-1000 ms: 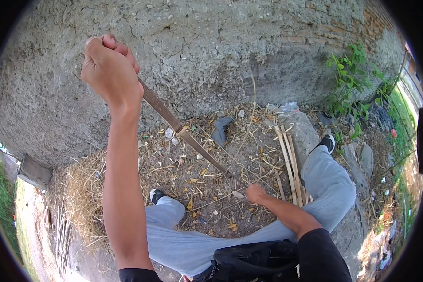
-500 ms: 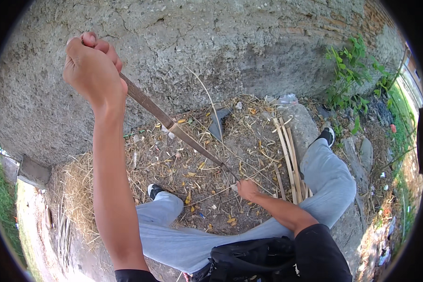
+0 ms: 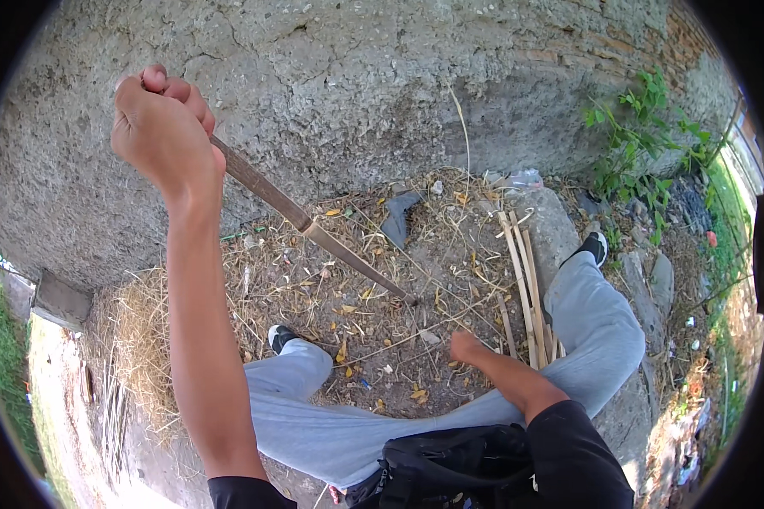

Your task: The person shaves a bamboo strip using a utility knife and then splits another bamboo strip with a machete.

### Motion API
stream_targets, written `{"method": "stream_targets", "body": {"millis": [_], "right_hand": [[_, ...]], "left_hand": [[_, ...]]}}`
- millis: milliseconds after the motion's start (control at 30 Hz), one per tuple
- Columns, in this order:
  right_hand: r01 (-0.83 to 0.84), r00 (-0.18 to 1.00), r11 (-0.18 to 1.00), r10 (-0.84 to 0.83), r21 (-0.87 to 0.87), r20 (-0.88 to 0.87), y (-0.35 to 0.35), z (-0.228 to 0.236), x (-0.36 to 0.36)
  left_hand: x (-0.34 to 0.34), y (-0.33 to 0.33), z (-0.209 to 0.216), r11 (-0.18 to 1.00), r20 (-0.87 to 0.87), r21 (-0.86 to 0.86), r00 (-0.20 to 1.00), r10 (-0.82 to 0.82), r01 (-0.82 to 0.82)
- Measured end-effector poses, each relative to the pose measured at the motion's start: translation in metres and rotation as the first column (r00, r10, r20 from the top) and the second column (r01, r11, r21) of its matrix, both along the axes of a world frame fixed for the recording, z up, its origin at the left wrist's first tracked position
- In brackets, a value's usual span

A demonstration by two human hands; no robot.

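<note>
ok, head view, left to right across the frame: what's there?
Dry straw heap → left hand gripping a long blade → right hand → split bamboo strips → green weeds.

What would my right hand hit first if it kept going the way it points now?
Probably the thin straw stalks lying on the dirt just ahead of the right hand; the tip of the long blade lies beyond them. Depth is hard to judge here.

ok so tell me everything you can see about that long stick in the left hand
The long thin brown bamboo-like stick is one straight piece with a raised node partway along, where it turns paler and narrower toward a fine tip. It slants from upper left down to lower right. The raised left hand is clenched around its upper end; the tip reaches the straw-littered dirt ground, above the right hand, apart from it.
</note>
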State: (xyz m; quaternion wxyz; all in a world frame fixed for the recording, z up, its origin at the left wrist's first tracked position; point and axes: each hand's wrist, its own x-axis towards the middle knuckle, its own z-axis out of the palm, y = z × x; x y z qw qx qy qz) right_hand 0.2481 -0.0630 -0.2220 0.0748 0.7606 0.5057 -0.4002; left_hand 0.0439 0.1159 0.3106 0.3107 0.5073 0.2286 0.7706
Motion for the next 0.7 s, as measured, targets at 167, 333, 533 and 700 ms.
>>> {"method": "stream_targets", "body": {"millis": [167, 333, 533, 700], "right_hand": [[-0.018, 0.996, 0.999, 0.015, 0.037, 0.087, 0.000, -0.002, 0.005], [-0.034, 0.997, 0.998, 0.029, 0.059, 0.077, 0.001, -0.002, 0.008], [0.009, 0.997, 1.000, -0.010, 0.012, 0.079, 0.004, -0.008, 0.007], [-0.016, 0.998, 0.989, 0.007, 0.150, 0.062, 0.003, -0.059, 0.024]], "left_hand": [[0.012, -0.027, 0.003, 0.996, 0.016, -0.062, 0.998, -0.067, 0.068], [0.020, -0.054, 0.007, 0.996, 0.004, 0.007, 0.996, -0.088, 0.088], [0.010, -0.059, 0.006, 0.997, 0.062, -0.060, 0.997, -0.038, 0.042], [-0.034, -0.013, 0.010, 0.991, 0.159, -0.134, 0.986, 0.041, -0.020]]}}
